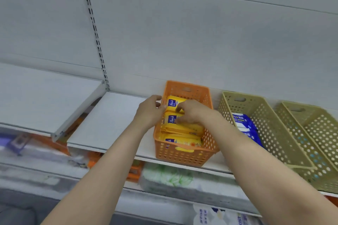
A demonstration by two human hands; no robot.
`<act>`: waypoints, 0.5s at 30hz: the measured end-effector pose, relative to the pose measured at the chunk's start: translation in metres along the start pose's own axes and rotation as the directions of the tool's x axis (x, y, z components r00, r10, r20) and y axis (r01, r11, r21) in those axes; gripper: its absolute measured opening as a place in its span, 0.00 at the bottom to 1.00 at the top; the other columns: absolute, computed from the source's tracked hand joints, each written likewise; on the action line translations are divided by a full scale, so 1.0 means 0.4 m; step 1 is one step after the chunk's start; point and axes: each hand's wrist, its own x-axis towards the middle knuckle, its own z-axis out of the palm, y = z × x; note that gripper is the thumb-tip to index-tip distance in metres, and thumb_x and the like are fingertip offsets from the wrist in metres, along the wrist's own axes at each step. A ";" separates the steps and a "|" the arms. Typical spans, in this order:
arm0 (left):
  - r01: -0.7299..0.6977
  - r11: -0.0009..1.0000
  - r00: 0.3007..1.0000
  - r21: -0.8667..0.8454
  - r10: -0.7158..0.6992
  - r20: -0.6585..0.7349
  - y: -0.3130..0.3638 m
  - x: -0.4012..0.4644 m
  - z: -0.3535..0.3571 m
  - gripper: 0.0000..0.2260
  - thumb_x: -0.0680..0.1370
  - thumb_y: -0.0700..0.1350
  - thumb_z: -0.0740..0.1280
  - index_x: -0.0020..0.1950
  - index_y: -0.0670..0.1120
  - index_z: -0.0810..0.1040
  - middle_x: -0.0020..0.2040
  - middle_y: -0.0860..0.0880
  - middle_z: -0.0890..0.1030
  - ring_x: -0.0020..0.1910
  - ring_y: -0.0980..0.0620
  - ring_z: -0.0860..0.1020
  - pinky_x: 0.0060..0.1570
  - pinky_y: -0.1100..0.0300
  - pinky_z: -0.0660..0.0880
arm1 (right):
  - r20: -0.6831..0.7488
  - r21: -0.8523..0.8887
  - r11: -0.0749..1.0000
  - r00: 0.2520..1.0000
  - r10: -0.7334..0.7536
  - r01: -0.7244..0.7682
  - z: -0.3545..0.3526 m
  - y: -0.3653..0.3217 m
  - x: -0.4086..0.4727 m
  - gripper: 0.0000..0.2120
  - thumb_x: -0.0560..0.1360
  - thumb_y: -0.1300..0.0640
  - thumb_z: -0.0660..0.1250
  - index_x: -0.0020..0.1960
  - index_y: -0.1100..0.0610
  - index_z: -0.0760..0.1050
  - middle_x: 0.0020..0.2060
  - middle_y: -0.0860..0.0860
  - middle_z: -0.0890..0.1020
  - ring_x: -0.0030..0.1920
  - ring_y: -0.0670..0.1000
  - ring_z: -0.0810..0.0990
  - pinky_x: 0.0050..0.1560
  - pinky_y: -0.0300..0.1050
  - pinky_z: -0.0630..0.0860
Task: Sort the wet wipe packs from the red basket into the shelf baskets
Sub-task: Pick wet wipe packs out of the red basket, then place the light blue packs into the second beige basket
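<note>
An orange perforated basket [182,155] stands on the white shelf [117,115] and holds several yellow wet wipe packs [182,129] stood on edge. My left hand [150,111] grips the basket's left rim, fingers curled over it. Inside the basket, my right hand [192,111] pinches the top of a yellow pack [172,103] near the back. To the right, an olive basket [270,133] holds blue and white wipe packs [245,124]. The red basket is out of view.
A second olive basket [318,133] sits at the far right, its contents unseen. The shelf's back panel [201,33] rises behind the baskets. Lower shelves hold white and green packaged goods [170,177]. Bare shelf lies left of the orange basket.
</note>
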 end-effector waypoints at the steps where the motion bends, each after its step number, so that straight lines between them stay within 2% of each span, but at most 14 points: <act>1: 0.006 1.000 1.000 0.024 -0.006 -0.007 0.008 -0.008 -0.011 0.22 0.79 0.53 0.65 0.71 0.49 0.69 0.65 0.47 0.77 0.60 0.47 0.77 0.58 0.52 0.76 | -0.020 -0.006 1.000 1.000 -0.024 0.024 -0.019 -0.002 -0.006 0.27 0.75 0.44 0.71 0.70 0.52 0.72 0.66 0.53 0.76 0.61 0.55 0.78 0.57 0.49 0.76; 4: -0.010 0.993 0.996 0.117 0.021 -0.092 0.027 -0.040 -0.059 0.21 0.79 0.51 0.66 0.71 0.48 0.70 0.65 0.47 0.76 0.63 0.48 0.75 0.61 0.53 0.73 | -0.165 -0.061 0.991 0.977 -0.132 0.123 -0.083 -0.015 -0.030 0.22 0.76 0.45 0.68 0.67 0.53 0.75 0.64 0.52 0.79 0.62 0.55 0.76 0.56 0.49 0.75; 7: -0.036 0.968 0.969 0.249 0.094 -0.227 0.029 -0.091 -0.125 0.20 0.79 0.50 0.65 0.70 0.49 0.71 0.65 0.46 0.76 0.63 0.47 0.75 0.61 0.52 0.73 | -0.316 -0.096 0.973 0.921 -0.228 0.209 -0.146 -0.049 -0.067 0.18 0.76 0.49 0.66 0.65 0.51 0.76 0.62 0.52 0.78 0.64 0.55 0.75 0.58 0.49 0.74; 11: -0.013 0.930 0.910 0.367 0.163 -0.382 -0.003 -0.196 -0.222 0.19 0.80 0.50 0.64 0.70 0.49 0.71 0.66 0.46 0.74 0.64 0.45 0.73 0.58 0.54 0.69 | -0.456 -0.116 0.930 0.813 -0.362 0.349 -0.193 -0.130 -0.132 0.18 0.79 0.49 0.65 0.67 0.51 0.74 0.66 0.50 0.76 0.68 0.52 0.70 0.62 0.49 0.71; 15: 0.045 0.898 0.861 0.438 0.187 -0.472 -0.094 -0.316 -0.332 0.18 0.80 0.51 0.63 0.69 0.49 0.72 0.65 0.47 0.74 0.65 0.46 0.71 0.60 0.54 0.67 | -0.549 -0.145 0.849 0.673 -0.496 0.508 -0.178 -0.265 -0.178 0.16 0.80 0.50 0.64 0.66 0.51 0.75 0.65 0.48 0.77 0.67 0.51 0.71 0.58 0.46 0.70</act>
